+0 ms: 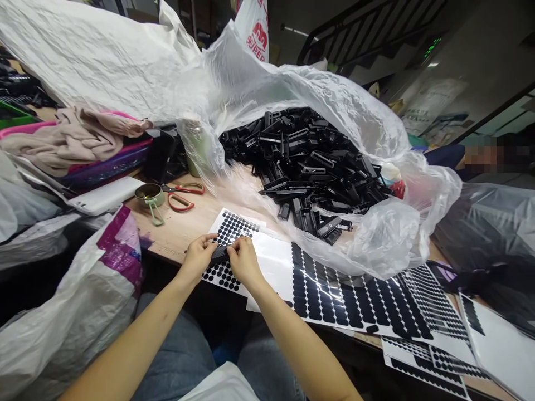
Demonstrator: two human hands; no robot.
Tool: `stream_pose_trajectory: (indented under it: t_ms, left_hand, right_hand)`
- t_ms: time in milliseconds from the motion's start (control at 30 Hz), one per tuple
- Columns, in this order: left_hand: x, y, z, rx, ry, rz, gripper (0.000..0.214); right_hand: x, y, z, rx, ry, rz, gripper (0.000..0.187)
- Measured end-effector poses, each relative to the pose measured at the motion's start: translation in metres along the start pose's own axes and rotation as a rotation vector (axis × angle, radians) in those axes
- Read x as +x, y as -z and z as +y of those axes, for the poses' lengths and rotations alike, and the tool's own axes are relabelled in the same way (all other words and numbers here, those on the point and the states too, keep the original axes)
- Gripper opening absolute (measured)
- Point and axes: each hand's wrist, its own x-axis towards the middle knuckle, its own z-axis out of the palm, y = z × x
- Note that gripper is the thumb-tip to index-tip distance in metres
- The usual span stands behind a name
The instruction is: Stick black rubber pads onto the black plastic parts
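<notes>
So both hands are busy with the same little black piece (219,254): the left hand (197,259) has its left end between thumb and fingers, and the right hand (243,257) is pinching the other end, so the piece sits right between the two. Can't make out the fine detail on it, fingers cover too much. Directly under the hands there's a dot sheet (234,221), white with rows of round black dots, lying at the near edge of the table (165,236). Just right of the right hand is a plain white sheet (271,253), and further right a big strip sheet (346,295) full of long black wavy-edged shapes. Beyond the hands, up and to the right, there's a messy pile of black parts (309,161) heaped inside a clear plastic bag (351,106) with its mouth wide open. On the other side, past the left hand and a bit left, you've got red-handled scissors (178,189) just beside a small metal cup (149,194) with a green handle. Farther out left is a basket (111,161) with a beige cloth (79,136) dumped on top.
</notes>
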Motion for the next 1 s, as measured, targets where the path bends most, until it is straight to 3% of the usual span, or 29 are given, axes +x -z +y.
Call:
stream_pose_trajectory:
  t_ms: [133, 233, 367, 500, 600, 700, 867, 1000]
  left_hand:
    - [0.0, 0.0, -0.001, 0.011, -0.007, 0.003, 0.047]
    - [-0.002, 0.001, 0.004, 0.012, 0.008, -0.018, 0.049]
    - [-0.011, -0.003, 0.016, -0.029, 0.039, -0.104, 0.05]
    - [-0.028, -0.028, 0.021, 0.024, 0.057, -0.27, 0.044]
    - [-0.039, -0.05, 0.015, 0.106, 0.057, -0.32, 0.042]
    - [-0.043, -0.062, 0.009, 0.166, 0.059, -0.318, 0.044]
    - [-0.042, -0.062, 0.008, 0.183, 0.053, -0.308, 0.042]
    - [-0.042, -0.063, 0.007, 0.199, 0.031, -0.301, 0.041]
  right_hand:
    - [-0.001, -0.007, -0.002, -0.049, 0.01, 0.024, 0.011]
    - [-0.006, 0.0, -0.002, -0.034, 0.029, 0.072, 0.002]
    - [-0.035, 0.041, 0.013, -0.076, -0.06, 0.17, 0.021]
    - [-0.083, 0.073, 0.036, -0.436, -0.239, 0.209, 0.017]
    - [-0.106, 0.071, 0.045, -0.526, -0.321, 0.204, 0.016]
    - [-0.111, 0.062, 0.043, -0.496, -0.338, 0.196, 0.01]
    - [-0.113, 0.056, 0.041, -0.482, -0.396, 0.229, 0.015]
    - [-0.118, 0.05, 0.045, -0.44, -0.397, 0.261, 0.007]
